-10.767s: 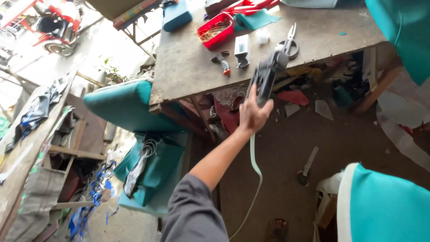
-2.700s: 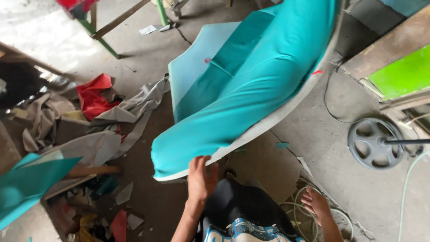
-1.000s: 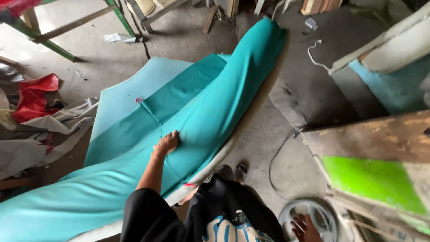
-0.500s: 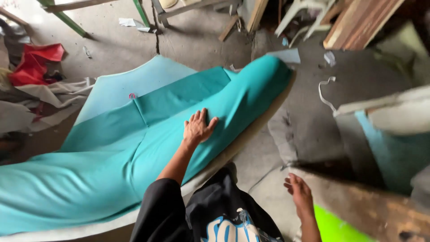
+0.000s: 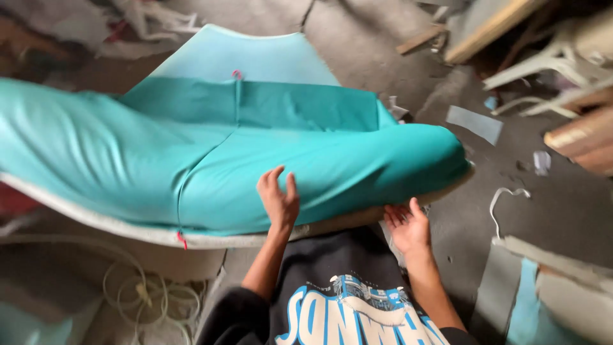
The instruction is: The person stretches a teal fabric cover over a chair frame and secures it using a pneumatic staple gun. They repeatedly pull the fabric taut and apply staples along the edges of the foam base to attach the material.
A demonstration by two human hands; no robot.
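Left hand (image 5: 279, 199) flat on the teal fabric (image 5: 191, 160), fingers spread and pointing up the slope, palm pressed to the cloth just above the lower edge. Nothing pinched or gripped. Dark sleeve at the elbow, forearm bare.

Right hand (image 5: 407, 225) open too, palm turned up, fingertips at the underside of the cushion's pale rim (image 5: 96, 220) near its rounded end; touching or just short of it, hard to tell from this angle. Nothing held.

Teal fabric stretched smooth over a long padded cushion (image 5: 357, 166), lying across the view from the left edge to a rounded end at the right, directly in front of the person's chest. Seam (image 5: 185, 185) running down the cloth to the left of the left hand, ending at a red pin or thread (image 5: 181, 239) on the rim; a second red mark (image 5: 237, 75) at the top of the seam. Beyond the cover, a lighter blue panel (image 5: 255, 57) standing up behind.

Below the cushion, a dark printed shirt (image 5: 345, 300). Coiled pale cord (image 5: 153, 297) on the concrete floor (image 5: 383, 45) at lower left. White wire hook (image 5: 507, 195) on the floor to the right, scraps of cloth and paper (image 5: 474, 123) near it, wooden boards (image 5: 491, 29) at upper right.
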